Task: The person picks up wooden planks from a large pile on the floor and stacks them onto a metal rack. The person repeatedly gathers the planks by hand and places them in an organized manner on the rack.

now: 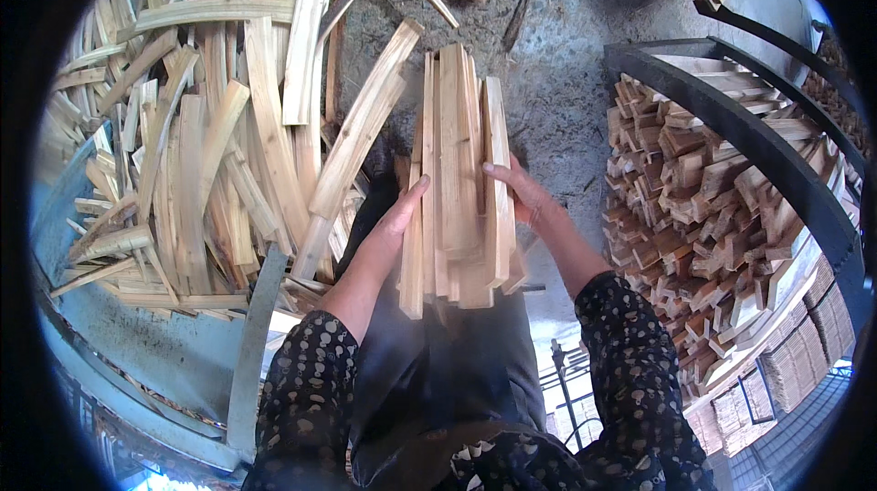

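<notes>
Between my two hands I hold a bundle of wooden slats (459,162), their lengths pointing away from me and their near ends uneven. My left hand (402,208) presses on the bundle's left side, thumb along the outer slat. On the other side my right hand (518,190) clasps the bundle, its thumb over the rightmost slat. The fingers of both hands are mostly hidden beneath and behind the wood. Just left of the bundle, a long slat (361,135) slants out from the heap.
A large loose heap of slats (192,180) fills a blue metal bin (174,354) at left. At right, a dark metal frame (776,135) holds densely stacked wood pieces (694,190). Several slats lie on the concrete floor (557,52) at the far side.
</notes>
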Motion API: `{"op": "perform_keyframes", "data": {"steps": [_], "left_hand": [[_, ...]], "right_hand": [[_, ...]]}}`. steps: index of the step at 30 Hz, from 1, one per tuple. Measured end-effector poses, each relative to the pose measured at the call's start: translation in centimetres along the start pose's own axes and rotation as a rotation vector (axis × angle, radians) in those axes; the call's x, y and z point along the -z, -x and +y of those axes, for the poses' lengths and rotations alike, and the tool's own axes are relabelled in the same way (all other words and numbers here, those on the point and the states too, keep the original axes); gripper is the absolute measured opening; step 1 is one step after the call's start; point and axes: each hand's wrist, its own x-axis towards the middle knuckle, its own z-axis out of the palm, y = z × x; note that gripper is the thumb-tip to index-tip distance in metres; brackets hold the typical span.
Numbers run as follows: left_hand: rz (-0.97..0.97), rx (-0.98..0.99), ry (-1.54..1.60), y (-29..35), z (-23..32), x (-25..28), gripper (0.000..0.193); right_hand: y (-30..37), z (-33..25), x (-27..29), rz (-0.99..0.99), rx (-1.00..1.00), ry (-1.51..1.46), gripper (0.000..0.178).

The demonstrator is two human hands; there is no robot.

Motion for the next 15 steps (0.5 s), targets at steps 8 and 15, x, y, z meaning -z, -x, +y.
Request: {"op": "perform_keyframes", "data": {"steps": [8, 15], "left_hand": [[0.156, -0.117, -0.226, 3.6, -0.9, -8.0, 0.063], [0.053, 0.066, -0.188, 4.0, 0.1, -8.1, 0.058]], "right_hand": [[5.8, -4.9, -2.5, 0.009, 0.033, 0.338, 0.079], [7.1, -3.7, 0.9, 0.089, -0.095, 0.237, 0.085]]}}
